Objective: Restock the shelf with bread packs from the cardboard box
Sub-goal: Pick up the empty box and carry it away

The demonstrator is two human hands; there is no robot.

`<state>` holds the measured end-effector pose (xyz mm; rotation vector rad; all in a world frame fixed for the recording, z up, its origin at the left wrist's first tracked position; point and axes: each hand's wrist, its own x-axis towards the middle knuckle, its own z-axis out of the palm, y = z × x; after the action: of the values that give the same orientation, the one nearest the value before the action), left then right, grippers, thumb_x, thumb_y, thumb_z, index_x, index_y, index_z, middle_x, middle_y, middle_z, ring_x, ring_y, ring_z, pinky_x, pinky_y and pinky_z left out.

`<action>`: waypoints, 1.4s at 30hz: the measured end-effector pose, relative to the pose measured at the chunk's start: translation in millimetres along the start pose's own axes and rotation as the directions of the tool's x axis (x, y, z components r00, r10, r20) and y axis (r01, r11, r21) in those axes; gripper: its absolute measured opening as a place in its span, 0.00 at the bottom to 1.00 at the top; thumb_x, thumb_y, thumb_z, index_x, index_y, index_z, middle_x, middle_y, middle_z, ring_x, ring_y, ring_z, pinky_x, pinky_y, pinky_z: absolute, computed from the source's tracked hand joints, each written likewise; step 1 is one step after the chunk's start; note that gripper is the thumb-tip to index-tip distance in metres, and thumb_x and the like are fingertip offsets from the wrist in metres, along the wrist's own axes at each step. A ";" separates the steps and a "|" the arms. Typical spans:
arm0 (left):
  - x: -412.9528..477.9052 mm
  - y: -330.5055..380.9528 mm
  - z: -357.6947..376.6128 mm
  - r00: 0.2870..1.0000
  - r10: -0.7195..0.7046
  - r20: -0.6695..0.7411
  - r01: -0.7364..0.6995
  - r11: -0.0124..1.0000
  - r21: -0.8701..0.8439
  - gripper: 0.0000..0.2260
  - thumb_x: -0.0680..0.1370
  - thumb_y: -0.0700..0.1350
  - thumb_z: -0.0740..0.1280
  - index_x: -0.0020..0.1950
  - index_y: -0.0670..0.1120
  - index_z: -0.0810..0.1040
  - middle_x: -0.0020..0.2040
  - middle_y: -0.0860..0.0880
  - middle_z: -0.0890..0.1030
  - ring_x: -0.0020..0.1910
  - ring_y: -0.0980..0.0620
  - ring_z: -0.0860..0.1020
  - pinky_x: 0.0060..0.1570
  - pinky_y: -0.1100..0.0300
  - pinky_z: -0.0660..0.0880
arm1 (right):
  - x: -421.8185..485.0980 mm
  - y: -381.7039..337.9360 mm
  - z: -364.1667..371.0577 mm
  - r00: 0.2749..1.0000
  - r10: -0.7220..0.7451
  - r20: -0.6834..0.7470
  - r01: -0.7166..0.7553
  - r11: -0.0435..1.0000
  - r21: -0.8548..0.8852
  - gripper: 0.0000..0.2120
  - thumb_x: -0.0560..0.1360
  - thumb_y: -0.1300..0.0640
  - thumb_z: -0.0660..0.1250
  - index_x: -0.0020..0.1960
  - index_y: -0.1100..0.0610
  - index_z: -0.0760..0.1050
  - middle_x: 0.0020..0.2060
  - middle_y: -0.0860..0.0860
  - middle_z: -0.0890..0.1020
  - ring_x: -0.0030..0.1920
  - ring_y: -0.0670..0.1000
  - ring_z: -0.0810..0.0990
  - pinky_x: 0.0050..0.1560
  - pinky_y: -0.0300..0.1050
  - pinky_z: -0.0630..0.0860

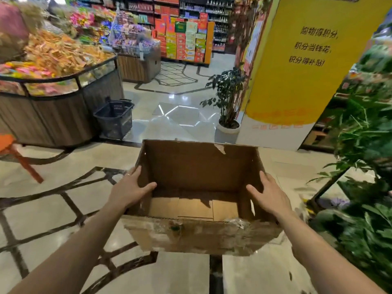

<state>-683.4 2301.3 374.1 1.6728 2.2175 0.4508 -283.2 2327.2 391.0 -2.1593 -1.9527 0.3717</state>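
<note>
Ahead on the left stands a dark plastic shopping basket (114,118) on the floor, just beside a wood-panelled display bin (53,115) heaped with wrapped snacks. A potted plant (229,98) in a pale pot stands ahead on the right, at the foot of a yellow pillar (307,60) printed with Chinese characters. Green foliage (364,149) crowds the right edge, near the right forearm. An orange stool leg (23,162) shows at the far left.

The cardboard box (201,166) is held over the floor between both hands, straight in front of the person. It is open-topped, worn and torn along the rim, with scuffed tape on the near wall; its bare bottom flaps show inside. The left hand (131,187) grips the left wall, thumb inside and fingers outside. The right hand (269,194) grips the right wall the same way.

The floor (63,209) is glossy beige tile with dark inlaid lines. Stocked shelves (186,39) fill the back of the shop.
</note>
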 end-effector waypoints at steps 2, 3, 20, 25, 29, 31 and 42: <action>50.3 2.3 -6.2 1.000 0.000 0.006 0.000 1.000 -0.015 0.40 0.73 0.67 0.64 0.79 0.52 0.54 0.79 0.50 0.56 0.74 0.45 0.63 0.68 0.45 0.67 | 43.5 -19.7 1.1 1.000 0.010 -0.006 -0.010 1.000 0.001 0.37 0.78 0.36 0.56 0.80 0.50 0.49 0.79 0.50 0.52 0.76 0.54 0.59 0.68 0.56 0.66; 74.8 3.1 -9.7 1.000 0.004 0.004 -0.004 1.000 -0.015 0.40 0.73 0.67 0.64 0.79 0.52 0.53 0.79 0.50 0.56 0.74 0.45 0.63 0.68 0.45 0.67 | 64.3 -29.3 2.0 1.000 0.012 -0.012 -0.012 1.000 0.006 0.37 0.78 0.36 0.57 0.80 0.50 0.49 0.79 0.50 0.52 0.76 0.54 0.60 0.68 0.55 0.66; 431.8 14.2 -38.9 0.996 0.012 -0.090 -0.006 0.998 0.068 0.41 0.72 0.69 0.63 0.79 0.52 0.55 0.78 0.51 0.57 0.74 0.48 0.64 0.66 0.48 0.68 | 420.4 -151.7 46.1 0.999 -0.035 0.007 0.035 0.999 0.027 0.37 0.77 0.35 0.57 0.80 0.48 0.49 0.79 0.48 0.52 0.76 0.53 0.58 0.67 0.53 0.68; 544.7 22.2 -34.8 0.995 -0.048 -0.091 0.053 0.997 0.053 0.43 0.70 0.69 0.65 0.79 0.51 0.55 0.79 0.51 0.56 0.74 0.48 0.64 0.66 0.48 0.69 | 555.8 -183.3 66.9 0.996 -0.077 0.046 0.076 0.997 0.033 0.38 0.77 0.35 0.57 0.80 0.49 0.48 0.79 0.48 0.53 0.77 0.52 0.57 0.66 0.54 0.69; 628.8 32.3 -42.9 0.989 -0.090 -0.115 0.095 0.995 0.038 0.43 0.71 0.69 0.65 0.79 0.52 0.55 0.79 0.52 0.55 0.74 0.47 0.63 0.66 0.47 0.68 | 652.4 -216.5 67.0 0.989 -0.127 0.080 0.122 0.990 0.066 0.37 0.78 0.37 0.58 0.80 0.50 0.47 0.79 0.49 0.51 0.76 0.54 0.59 0.67 0.54 0.68; 665.5 34.3 -46.6 0.987 -0.108 -0.118 0.113 0.993 0.032 0.42 0.71 0.68 0.65 0.79 0.52 0.54 0.79 0.52 0.55 0.74 0.47 0.63 0.66 0.46 0.69 | 692.6 -231.0 64.3 0.987 -0.140 0.085 0.134 0.988 0.076 0.38 0.78 0.38 0.59 0.80 0.50 0.47 0.79 0.49 0.51 0.76 0.54 0.59 0.67 0.56 0.68; 908.9 50.3 -41.8 0.994 -0.053 -0.101 0.059 0.997 0.055 0.39 0.73 0.64 0.66 0.79 0.50 0.56 0.78 0.48 0.58 0.74 0.45 0.64 0.67 0.44 0.67 | 901.0 -291.6 76.6 0.995 -0.076 0.065 0.073 0.996 0.053 0.37 0.78 0.38 0.59 0.80 0.48 0.46 0.79 0.46 0.50 0.75 0.53 0.62 0.61 0.52 0.72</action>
<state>-893.8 3188.0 371.7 1.6456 2.3638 0.4685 -499.4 3252.1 368.1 -2.0616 -2.0297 0.4809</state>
